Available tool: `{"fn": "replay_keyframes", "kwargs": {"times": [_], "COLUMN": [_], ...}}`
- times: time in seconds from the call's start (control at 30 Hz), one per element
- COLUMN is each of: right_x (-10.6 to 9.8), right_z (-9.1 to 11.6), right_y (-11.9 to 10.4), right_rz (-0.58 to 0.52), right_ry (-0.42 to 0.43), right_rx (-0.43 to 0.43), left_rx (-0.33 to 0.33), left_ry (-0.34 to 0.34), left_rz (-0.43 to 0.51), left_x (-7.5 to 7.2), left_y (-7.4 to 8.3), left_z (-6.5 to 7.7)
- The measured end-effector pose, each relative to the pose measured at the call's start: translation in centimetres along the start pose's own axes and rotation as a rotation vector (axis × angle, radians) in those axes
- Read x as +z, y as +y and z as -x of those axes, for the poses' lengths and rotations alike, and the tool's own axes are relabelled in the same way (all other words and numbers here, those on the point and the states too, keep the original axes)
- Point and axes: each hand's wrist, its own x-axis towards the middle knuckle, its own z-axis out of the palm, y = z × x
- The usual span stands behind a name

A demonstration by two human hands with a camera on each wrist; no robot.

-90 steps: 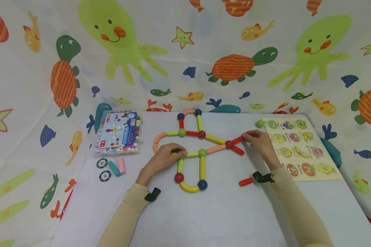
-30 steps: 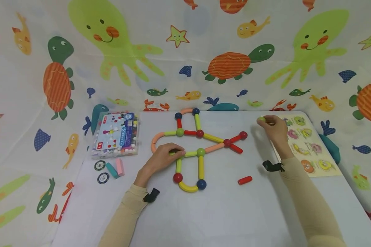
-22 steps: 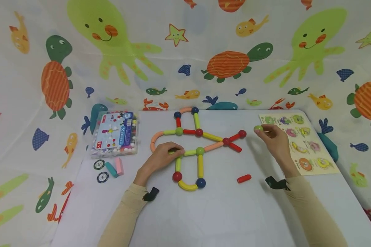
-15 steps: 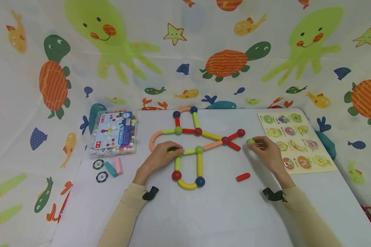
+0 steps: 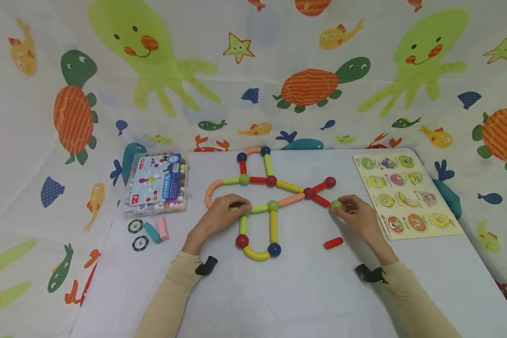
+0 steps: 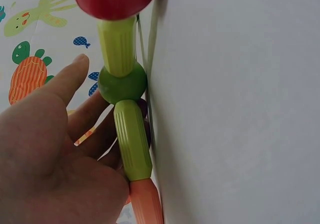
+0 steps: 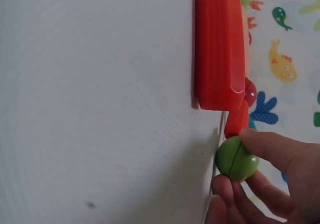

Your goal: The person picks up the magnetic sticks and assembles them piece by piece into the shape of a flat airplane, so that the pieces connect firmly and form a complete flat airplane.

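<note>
Magnetic rods and balls lie joined on the white table as a fish-like figure, with a yellow rod [image 5: 290, 186] and a peach rod [image 5: 291, 200] meeting at a red ball [image 5: 308, 193]. My right hand [image 5: 360, 219] pinches a green ball [image 7: 237, 158] between thumb and fingers, at the free end of the lower short red rod [image 5: 320, 200]. The upper red rod carries a red ball [image 5: 330, 181] at its tip. My left hand [image 5: 220, 217] rests at the figure's lower left; in the left wrist view its fingers reach behind another green ball [image 6: 122, 83], its thumb held apart.
A loose red rod [image 5: 333, 242] lies below my right hand. At right is a fruit picture board [image 5: 431, 225]. A clear box of pieces [image 5: 154, 185] stands at left, near two round chips [image 5: 140, 243], a teal block [image 5: 152, 232] and a pink block [image 5: 162, 227].
A red ball has been left on the upper red rod. My right hand has picked the green ball from beside the board and brought it to the lower red rod. The left hand stays put.
</note>
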Motion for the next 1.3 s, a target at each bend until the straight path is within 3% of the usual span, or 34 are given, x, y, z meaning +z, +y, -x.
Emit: {"fn": "replay_keyframes", "kwargs": {"times": [0.5, 0.63, 0.83, 0.93, 1.07, 1.3], "right_x": [-0.2, -0.7, -2.2, -3.2, -4.1, -3.2], "right_z": [0.2, 0.7, 1.4, 2.1, 3.0, 4.2], "right_y": [-0.5, -0.6, -1.3, -2.0, -2.4, -1.7], "right_rz": [-0.026, -0.022, -0.029, -0.034, -0.02, 0.082], "right_ry": [-0.008, 0.027, 0.168, 0.191, 0.11, -0.197], "right_rx": [0.026, 0.028, -0.089, -0.147, -0.203, -0.352], "left_rx": [0.013, 0.019, 0.013, 0.001, -0.011, -0.011], "left_ry": [0.003, -0.001, -0.003, -0.003, -0.001, 0.006], "left_rz": [-0.016, -0.017, -0.015, -0.017, -0.014, -0.015], "left_x": [0.1, 0.2, 0.0, -0.1, -0.2, -0.2], "left_y": [-0.1, -0.1, 0.0, 0.0, 0.0, -0.1], "left_z": [-0.2, -0.2, -0.1, -0.1, 0.0, 0.0]}}
